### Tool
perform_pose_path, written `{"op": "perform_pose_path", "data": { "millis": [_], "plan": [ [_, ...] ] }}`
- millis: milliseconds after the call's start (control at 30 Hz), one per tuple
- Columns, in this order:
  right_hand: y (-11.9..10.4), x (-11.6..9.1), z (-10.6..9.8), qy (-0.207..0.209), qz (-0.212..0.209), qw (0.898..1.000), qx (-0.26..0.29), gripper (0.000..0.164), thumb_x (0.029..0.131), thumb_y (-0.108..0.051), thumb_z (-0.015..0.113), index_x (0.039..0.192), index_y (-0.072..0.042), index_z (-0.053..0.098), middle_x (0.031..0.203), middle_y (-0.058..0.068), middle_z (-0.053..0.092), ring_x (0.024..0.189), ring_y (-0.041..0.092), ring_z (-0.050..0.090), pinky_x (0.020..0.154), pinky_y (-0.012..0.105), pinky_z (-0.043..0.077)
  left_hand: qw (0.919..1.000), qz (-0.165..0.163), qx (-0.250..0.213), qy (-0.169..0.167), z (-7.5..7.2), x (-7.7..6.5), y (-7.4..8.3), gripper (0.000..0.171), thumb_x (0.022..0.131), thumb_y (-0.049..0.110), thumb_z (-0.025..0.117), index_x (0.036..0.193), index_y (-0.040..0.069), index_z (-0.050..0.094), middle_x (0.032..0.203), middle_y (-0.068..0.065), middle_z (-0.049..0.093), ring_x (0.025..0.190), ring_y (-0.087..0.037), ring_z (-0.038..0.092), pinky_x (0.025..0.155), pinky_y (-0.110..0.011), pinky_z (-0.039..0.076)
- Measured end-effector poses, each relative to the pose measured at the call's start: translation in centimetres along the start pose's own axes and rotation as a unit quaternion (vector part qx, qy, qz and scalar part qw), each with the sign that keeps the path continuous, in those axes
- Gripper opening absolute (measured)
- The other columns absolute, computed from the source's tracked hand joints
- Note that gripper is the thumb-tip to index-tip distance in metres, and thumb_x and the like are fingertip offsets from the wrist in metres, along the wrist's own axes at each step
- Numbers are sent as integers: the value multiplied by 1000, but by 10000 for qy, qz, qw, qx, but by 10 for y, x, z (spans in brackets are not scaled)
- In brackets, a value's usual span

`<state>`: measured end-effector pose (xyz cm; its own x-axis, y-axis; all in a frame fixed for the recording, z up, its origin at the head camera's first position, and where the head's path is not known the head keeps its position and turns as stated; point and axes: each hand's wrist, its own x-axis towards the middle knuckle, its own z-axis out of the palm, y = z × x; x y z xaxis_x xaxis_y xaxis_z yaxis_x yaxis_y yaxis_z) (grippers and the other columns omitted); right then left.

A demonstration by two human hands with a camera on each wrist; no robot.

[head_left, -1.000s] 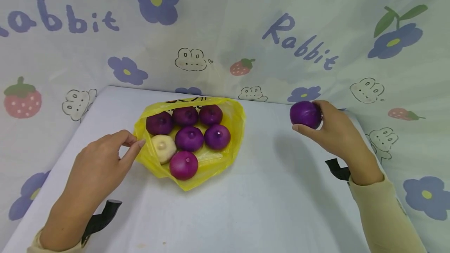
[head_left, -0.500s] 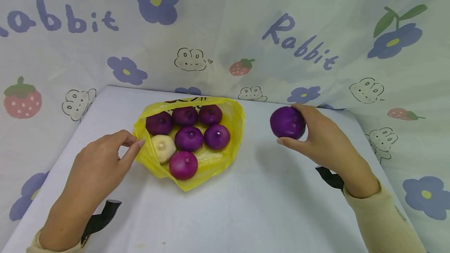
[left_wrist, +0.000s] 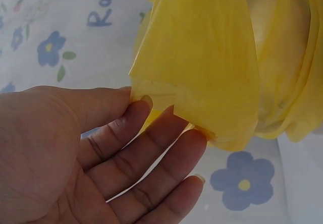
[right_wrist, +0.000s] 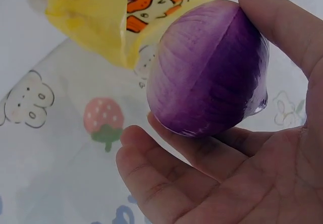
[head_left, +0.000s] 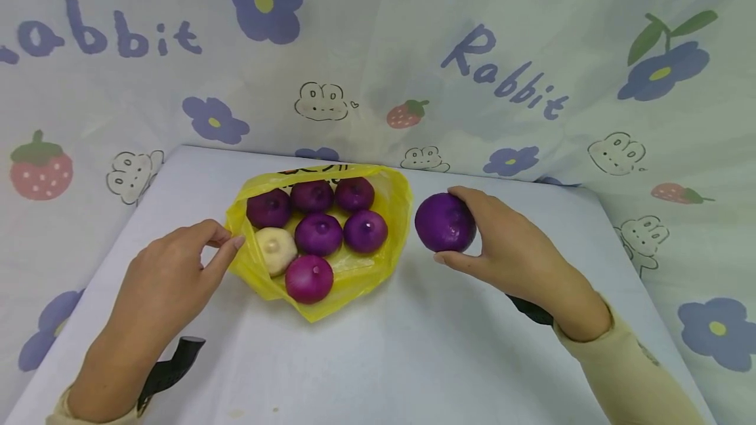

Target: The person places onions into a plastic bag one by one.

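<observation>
A yellow plastic bag (head_left: pixel 398 215) lies open on the white table, several purple onions (head_left: pixel 317 233) and one pale, cream-coloured onion (head_left: pixel 275 250) inside it. My left hand (head_left: pixel 171 281) pinches the bag's left edge between thumb and index finger; in the left wrist view the thin film (left_wrist: pixel 202 62) hangs from those fingers. Just right of the bag, my right hand (head_left: pixel 514 241) grips another purple onion (head_left: pixel 445 222) between thumb and fingers, apart from the bag. The right wrist view shows this onion (right_wrist: pixel 209 67) glossy, paler on one side.
The white table (head_left: pixel 378 359) carries the bag near its far edge. Behind it hangs a cloth (head_left: pixel 366 31) printed with flowers, strawberries and rabbits. A black strap piece (head_left: pixel 171 369) sticks out by the left wrist.
My right hand has carried the purple onion leftward and somewhat nearer, from the table's far right to beside the bag. The left hand and the bag have stayed in place.
</observation>
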<state>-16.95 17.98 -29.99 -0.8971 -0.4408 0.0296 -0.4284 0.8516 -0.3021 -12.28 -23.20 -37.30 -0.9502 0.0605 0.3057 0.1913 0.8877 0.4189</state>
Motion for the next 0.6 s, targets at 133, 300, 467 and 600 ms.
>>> {"op": "perform_pose_path", "data": {
  "millis": [133, 300, 467, 600],
  "plan": [
    [-5, 2, 5, -25, -182, 9998, -117, 90, 85, -45, 88, 153, -5, 44, 141, 13, 59, 120, 28, 61, 93, 49, 57, 10000, 0, 0, 20, 0, 0, 0, 12, 96, 20, 77, 96, 11, 70, 92, -12, 76, 63, -20, 54, 56, -39, 42],
    [-9, 4, 8, 19, -285, 9994, -169, 91, 84, -46, 88, 153, -7, 44, 144, 12, 58, 121, 29, 61, 91, 48, 58, 10000, -20, 5, 1, 0, 0, 1, 12, 95, 20, 77, 96, 11, 70, 92, -12, 75, 62, -20, 54, 55, -39, 42],
    [-11, 7, 12, 2, -422, 9990, -113, 90, 83, -44, 90, 152, -8, 46, 147, 11, 55, 125, 27, 59, 93, 47, 57, 10000, -32, -3, -10, 0, 0, 1, 12, 96, 20, 77, 96, 11, 70, 92, -12, 75, 63, -20, 54, 56, -39, 43],
    [-13, 10, 16, 32, -588, 9982, -80, 91, 80, -45, 92, 151, -9, 48, 142, 8, 56, 121, 24, 60, 92, 44, 58, 10000, -16, -7, -16, 0, 0, 1, 12, 96, 21, 77, 96, 11, 70, 92, -12, 75, 63, -20, 54, 56, -39, 42]
  ]
}}
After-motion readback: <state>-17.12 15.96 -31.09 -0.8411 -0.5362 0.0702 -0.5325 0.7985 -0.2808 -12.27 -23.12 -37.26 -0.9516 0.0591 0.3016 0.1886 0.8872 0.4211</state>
